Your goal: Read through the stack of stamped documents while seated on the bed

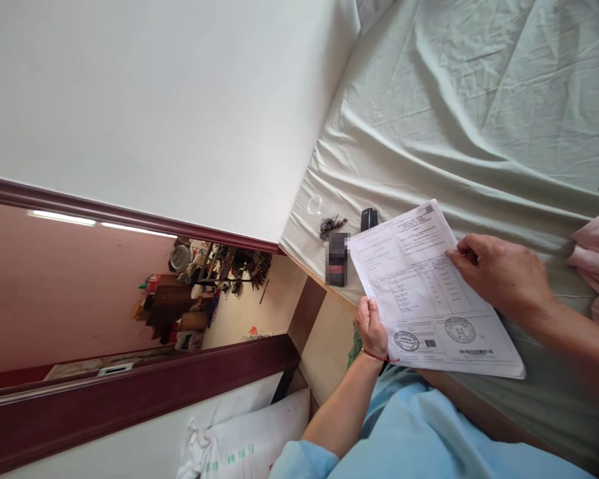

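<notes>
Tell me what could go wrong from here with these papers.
The papers might slip if the left hand loosens its grip on their edge. The right hand, at the opposite edge, could crease them. The dark blurred-out item near the edge of the pale cloth might get knocked off.

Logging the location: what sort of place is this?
Probably a bedroom: a wrinkled pale sheet covers what looks like a bed, pink cloth lies on it, and a doorway opens onto a cluttered room.
</notes>
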The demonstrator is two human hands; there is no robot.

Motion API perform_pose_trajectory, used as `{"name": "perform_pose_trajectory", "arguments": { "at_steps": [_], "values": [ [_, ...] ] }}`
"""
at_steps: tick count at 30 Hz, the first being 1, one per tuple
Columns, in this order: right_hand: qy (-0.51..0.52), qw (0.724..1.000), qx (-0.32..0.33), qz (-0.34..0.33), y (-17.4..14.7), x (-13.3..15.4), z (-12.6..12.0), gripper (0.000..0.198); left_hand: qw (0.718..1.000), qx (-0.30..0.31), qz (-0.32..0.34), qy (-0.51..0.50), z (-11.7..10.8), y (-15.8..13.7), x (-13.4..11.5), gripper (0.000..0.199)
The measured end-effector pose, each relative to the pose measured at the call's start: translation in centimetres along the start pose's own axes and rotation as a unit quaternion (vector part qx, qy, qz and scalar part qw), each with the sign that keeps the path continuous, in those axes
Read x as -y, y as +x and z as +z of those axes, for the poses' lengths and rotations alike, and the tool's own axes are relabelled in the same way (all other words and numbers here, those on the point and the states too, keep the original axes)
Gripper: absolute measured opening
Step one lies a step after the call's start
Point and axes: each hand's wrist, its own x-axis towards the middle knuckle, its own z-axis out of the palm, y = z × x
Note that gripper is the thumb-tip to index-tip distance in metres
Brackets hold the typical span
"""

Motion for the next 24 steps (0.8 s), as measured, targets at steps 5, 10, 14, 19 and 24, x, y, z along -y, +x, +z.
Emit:
{"name": "perform_pose_trajectory", "arguments": {
  "at_steps": [5,10,14,19,24],
  "values": [
    [-0.017,1.000,0.011,-0.006,-0.1,0.4,-0.5,0.027,0.989,0.066,-0.057,-0.122,-0.5,0.8,-0.1,0.042],
    [-0.057,0.997,0.042,-0.003,-0.2,0.6,-0.7,0.026,0.970,0.087,-0.112,-0.196,-0.6,1.4,-0.4,0.044],
    [-0.072,0.996,0.047,-0.001,-0.2,0.6,-0.7,0.024,0.967,0.087,-0.110,-0.214,-0.5,1.4,-0.2,0.044],
    [-0.068,0.996,0.050,-0.010,-0.2,0.4,-0.6,0.025,0.964,0.092,-0.111,-0.222,-0.6,1.3,0.0,0.044],
    [-0.047,0.999,0.009,-0.020,-0.3,0.3,-0.5,0.032,0.969,0.098,-0.095,-0.208,-0.7,1.4,0.4,0.045]
  ]
}}
